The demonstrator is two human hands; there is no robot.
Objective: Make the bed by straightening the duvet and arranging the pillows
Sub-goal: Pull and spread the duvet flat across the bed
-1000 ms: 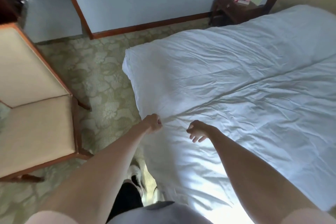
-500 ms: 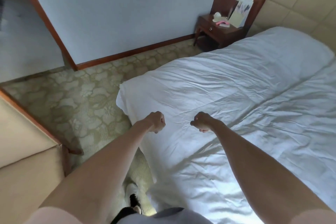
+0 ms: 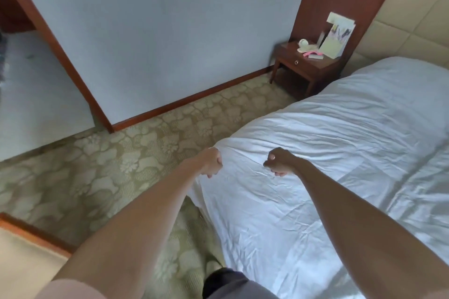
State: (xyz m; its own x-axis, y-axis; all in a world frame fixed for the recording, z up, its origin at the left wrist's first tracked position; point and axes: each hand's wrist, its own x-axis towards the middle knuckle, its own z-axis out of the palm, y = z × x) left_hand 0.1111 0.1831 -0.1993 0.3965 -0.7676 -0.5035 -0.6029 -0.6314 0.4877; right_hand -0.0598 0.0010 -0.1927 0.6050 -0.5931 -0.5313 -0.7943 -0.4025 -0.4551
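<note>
A carpeted bedroom is observed, with the floor [image 3: 136, 153] patterned in green and cream. Nearest, the left hand [image 3: 211, 162] is fisted at the duvet's [image 3: 315, 165] corner edge, apparently pinching cloth; the right hand [image 3: 279, 161] is curled just above or on the cover, and a hold cannot be confirmed. The duvet is spread over the bed, white and creased, with its side draped toward the floor. It is judged soft, light and pliable, best taken at corner and hem. Beyond, a nightstand [image 3: 303, 65] is noted beside the padded headboard [image 3: 413, 39]. No pillows are seen.
</note>
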